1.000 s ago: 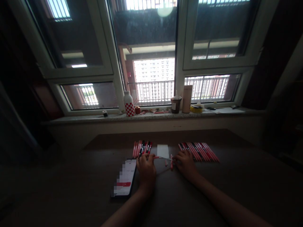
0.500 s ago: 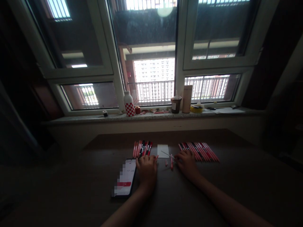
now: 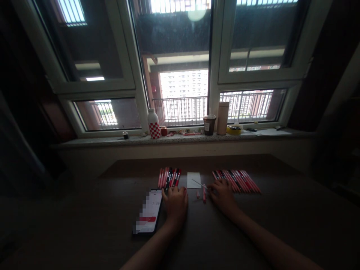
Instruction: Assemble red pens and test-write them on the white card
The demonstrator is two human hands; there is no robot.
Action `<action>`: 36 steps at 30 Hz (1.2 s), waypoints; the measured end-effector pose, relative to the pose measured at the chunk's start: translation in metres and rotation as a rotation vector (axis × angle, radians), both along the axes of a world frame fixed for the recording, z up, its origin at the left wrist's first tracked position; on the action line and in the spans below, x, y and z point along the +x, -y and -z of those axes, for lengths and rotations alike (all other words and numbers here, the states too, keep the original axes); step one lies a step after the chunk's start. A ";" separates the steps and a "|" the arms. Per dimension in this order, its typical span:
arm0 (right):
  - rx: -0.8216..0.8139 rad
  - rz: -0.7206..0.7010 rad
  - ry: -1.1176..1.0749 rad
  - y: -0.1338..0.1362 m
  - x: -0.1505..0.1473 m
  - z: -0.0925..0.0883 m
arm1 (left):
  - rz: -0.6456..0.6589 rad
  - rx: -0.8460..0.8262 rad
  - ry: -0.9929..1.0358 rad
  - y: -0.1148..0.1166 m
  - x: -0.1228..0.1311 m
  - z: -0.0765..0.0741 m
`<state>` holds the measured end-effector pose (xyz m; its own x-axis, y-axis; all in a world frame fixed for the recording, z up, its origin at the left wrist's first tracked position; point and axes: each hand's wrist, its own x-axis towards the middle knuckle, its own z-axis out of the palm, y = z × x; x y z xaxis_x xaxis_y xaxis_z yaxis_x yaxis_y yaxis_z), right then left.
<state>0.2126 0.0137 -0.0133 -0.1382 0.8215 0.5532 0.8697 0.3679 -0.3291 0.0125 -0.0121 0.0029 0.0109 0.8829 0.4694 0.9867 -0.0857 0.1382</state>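
My left hand [image 3: 176, 202] rests on the dark table [image 3: 84, 225] with its fingers curled over a red pen barrel that is mostly hidden, just below the left row of red and black pens [image 3: 169, 176]. My right hand [image 3: 222, 195] pinches a thin pale refill [image 3: 199, 184]. The refill slants up and left over a white paper slip [image 3: 194, 179]. Two small red pen parts [image 3: 203, 195] lie between my hands. A longer row of red pens [image 3: 237, 180] is by my right hand's knuckles.
A lit phone [image 3: 149, 212] lies left of my left hand. On the stone windowsill [image 3: 92, 140] stand a checked white bottle [image 3: 153, 123], a brown cup [image 3: 209, 125], a tall beige flask [image 3: 222, 117], a yellow tape roll [image 3: 233, 129] and some papers [image 3: 271, 131].
The refill has come out of the red barrel. My left hand drew the barrel back under its fingers, and my right hand lifted the refill's free end over the paper slip.
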 end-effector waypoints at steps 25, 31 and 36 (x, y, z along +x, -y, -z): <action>0.008 -0.021 0.032 0.001 -0.001 -0.001 | 0.075 0.088 0.135 0.001 -0.002 -0.002; 0.041 -0.034 0.032 0.001 -0.001 0.000 | 0.081 0.068 0.168 0.000 -0.002 -0.002; 0.062 -0.040 0.024 -0.001 -0.001 0.002 | 0.082 0.064 0.186 0.001 -0.001 -0.004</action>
<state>0.2117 0.0148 -0.0158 -0.1840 0.7794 0.5990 0.8612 0.4215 -0.2840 0.0116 -0.0129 0.0067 -0.0101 0.8509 0.5252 0.9341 -0.1794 0.3087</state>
